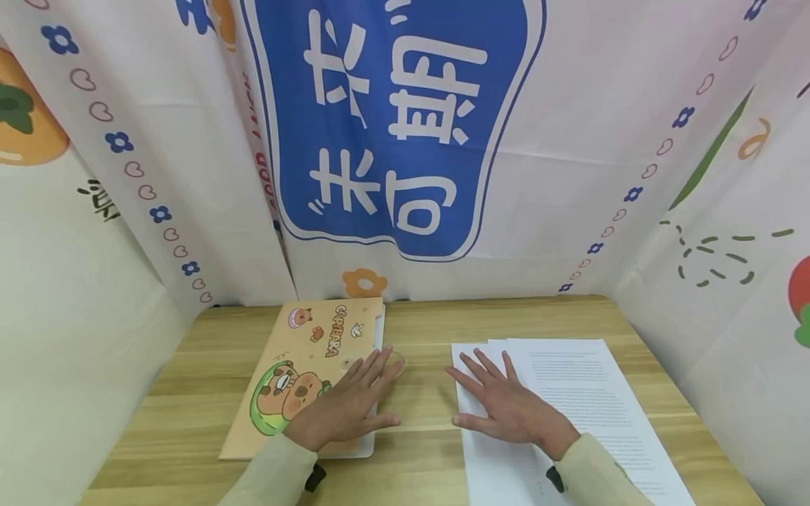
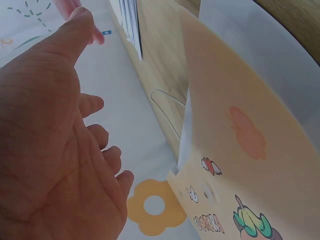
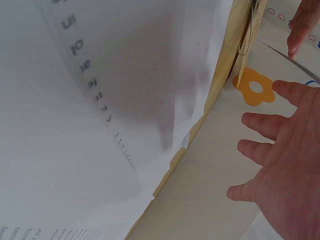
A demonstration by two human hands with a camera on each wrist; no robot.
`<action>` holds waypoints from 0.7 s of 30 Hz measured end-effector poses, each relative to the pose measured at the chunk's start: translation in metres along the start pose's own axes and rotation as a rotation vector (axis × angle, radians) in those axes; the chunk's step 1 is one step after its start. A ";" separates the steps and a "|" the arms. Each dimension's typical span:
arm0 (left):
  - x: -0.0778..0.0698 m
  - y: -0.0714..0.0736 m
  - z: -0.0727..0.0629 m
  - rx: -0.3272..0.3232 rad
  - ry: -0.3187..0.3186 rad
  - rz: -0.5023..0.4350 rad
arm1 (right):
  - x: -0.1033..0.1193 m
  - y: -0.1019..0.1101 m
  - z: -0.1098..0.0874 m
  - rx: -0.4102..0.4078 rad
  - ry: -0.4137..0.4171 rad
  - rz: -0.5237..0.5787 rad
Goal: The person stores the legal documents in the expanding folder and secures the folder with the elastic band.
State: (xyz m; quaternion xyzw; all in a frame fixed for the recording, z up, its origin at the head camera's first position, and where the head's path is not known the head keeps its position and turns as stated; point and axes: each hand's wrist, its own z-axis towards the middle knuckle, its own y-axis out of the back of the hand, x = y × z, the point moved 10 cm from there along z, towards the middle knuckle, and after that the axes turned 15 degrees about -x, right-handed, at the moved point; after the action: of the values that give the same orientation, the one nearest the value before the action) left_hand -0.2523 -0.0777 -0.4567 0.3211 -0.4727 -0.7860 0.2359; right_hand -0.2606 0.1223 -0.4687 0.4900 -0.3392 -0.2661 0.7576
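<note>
White printed cloth [image 1: 550,218] hangs on three sides here, big blue panel [image 1: 384,151] with white characters on the back. Off that panel: orange flower print [image 1: 349,282] just under its lower edge, strips of hearts and blue flowers [image 1: 119,142] to its left and right, wood-grain tabletop [image 1: 420,464] below. Farther out, big orange fruit print [image 1: 38,130] left of the panel, red fruit print [image 1: 802,281] and green dashes [image 1: 737,258] right.

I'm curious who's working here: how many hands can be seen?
2: the left hand, over the right edge of the capybara folder, and the right hand, over the left part of the printed papers. None seems hidden.
</note>
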 end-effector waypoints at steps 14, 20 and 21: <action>-0.002 0.004 -0.006 -0.011 0.020 0.049 | -0.004 0.005 -0.005 -0.020 -0.013 0.007; 0.008 0.013 -0.013 -0.044 0.166 0.149 | -0.011 0.010 -0.013 -0.070 -0.075 0.036; 0.010 0.014 -0.016 -0.045 0.198 0.159 | -0.014 0.011 -0.015 -0.077 -0.092 0.036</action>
State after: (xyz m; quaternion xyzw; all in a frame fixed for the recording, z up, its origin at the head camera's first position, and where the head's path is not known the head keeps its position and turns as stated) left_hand -0.2470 -0.0999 -0.4528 0.3530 -0.4532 -0.7397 0.3504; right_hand -0.2569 0.1449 -0.4666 0.4415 -0.3718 -0.2875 0.7643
